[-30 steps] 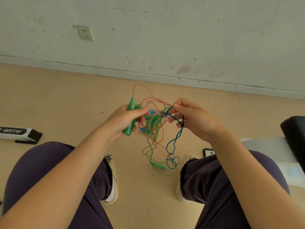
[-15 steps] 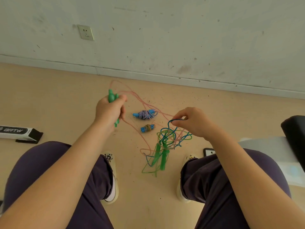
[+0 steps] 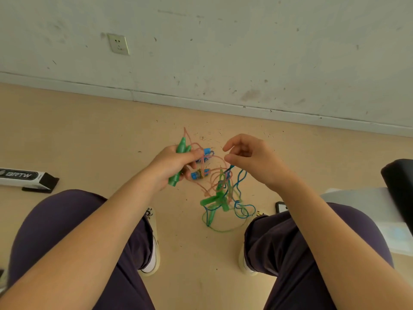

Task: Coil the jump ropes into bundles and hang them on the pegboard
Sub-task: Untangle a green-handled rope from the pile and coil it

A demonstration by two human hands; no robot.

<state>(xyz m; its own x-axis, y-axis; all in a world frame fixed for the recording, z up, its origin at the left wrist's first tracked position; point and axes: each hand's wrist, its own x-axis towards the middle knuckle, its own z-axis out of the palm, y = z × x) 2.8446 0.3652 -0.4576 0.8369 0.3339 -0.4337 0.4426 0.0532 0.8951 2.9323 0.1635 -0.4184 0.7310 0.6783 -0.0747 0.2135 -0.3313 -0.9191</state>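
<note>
A bare indoor room, perhaps a workroom: a scuffed, marked white wall (image 3: 245, 52) with a wall socket (image 3: 118, 44), a plain baseboard (image 3: 201, 101) and a dusty tan floor (image 3: 89, 130).

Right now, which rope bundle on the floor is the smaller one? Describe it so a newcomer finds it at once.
Start at the left hand gripping the green handles; two blue-handled bundles lie on the floor just right of it. The small bundle is the nearer one, with a brownish rope wrap, unlike the blue-and-white braided bundle beyond it.
</note>
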